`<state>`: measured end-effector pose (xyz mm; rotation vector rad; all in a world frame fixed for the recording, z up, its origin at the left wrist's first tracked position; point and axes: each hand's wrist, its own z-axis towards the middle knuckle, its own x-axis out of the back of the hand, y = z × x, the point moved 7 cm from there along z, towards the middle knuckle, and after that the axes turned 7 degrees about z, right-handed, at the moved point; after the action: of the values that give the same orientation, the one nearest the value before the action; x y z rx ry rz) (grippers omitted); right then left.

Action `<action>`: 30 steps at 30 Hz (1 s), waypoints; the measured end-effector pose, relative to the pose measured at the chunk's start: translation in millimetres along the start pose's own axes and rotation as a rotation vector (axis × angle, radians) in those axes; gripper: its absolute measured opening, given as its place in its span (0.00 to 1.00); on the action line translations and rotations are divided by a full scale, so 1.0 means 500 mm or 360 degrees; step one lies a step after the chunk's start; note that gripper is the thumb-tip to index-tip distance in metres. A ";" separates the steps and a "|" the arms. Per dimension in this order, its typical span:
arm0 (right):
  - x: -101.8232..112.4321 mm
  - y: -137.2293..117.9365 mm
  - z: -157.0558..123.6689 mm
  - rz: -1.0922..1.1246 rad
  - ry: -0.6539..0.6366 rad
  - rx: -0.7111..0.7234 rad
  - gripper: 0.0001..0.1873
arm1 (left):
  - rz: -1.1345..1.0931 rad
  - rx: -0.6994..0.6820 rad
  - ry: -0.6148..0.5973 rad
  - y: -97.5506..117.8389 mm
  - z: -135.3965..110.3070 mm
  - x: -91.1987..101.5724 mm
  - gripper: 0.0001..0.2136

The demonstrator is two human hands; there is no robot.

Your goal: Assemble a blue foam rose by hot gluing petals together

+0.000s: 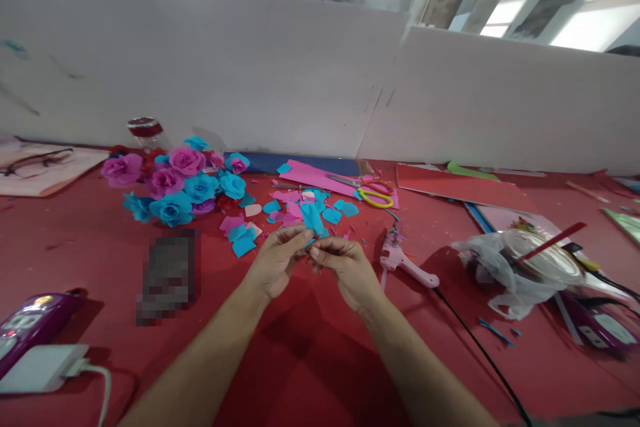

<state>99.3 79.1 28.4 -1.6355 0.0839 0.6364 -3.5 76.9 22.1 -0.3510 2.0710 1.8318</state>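
Note:
My left hand [275, 260] is closed in a pinch on a blue paper piece [312, 217] that stands up above the fingertips. Its lower end runs between both hands, where my right hand [347, 270] pinches too. Fingers hide the exact join. Just beyond the hands lie loose blue petals [244, 245] and pink paper petals [289, 215]. A bunch of blue and pink paper roses [173, 208] rests to the left. To the right of my right hand is a pink glue gun [410, 268] with a black cord.
Scissors [377, 197] with red and yellow handles lie on a pink paper strip [313, 177]. A plastic bag [515, 297] sits by a round container [543, 255] at right. Purple power strip [37, 317] and white charger [45, 367] occupy the left. A white partition [225, 73] bounds the red table [300, 373].

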 end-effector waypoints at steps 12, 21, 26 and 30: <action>0.000 -0.003 0.000 -0.0055 -0.0018 0.0027 0.04 | 0.0140 -0.0113 0.0023 0.019 -0.002 0.006 0.08; 0.004 -0.011 -0.001 -0.0125 0.0069 0.0101 0.02 | 0.0165 -0.0140 0.0172 0.018 0.001 0.014 0.05; -0.002 -0.001 -0.002 -0.0031 0.0022 0.0040 0.03 | -0.0148 0.0045 0.0254 0.005 0.000 0.020 0.10; -0.003 0.007 -0.002 0.0066 -0.0012 -0.0044 0.05 | -0.0174 0.0073 0.0149 0.012 -0.004 0.012 0.09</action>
<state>96.8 76.9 26.2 -1.6616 0.1038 0.6781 -11.4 76.0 25.0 -0.5367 2.1073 1.7318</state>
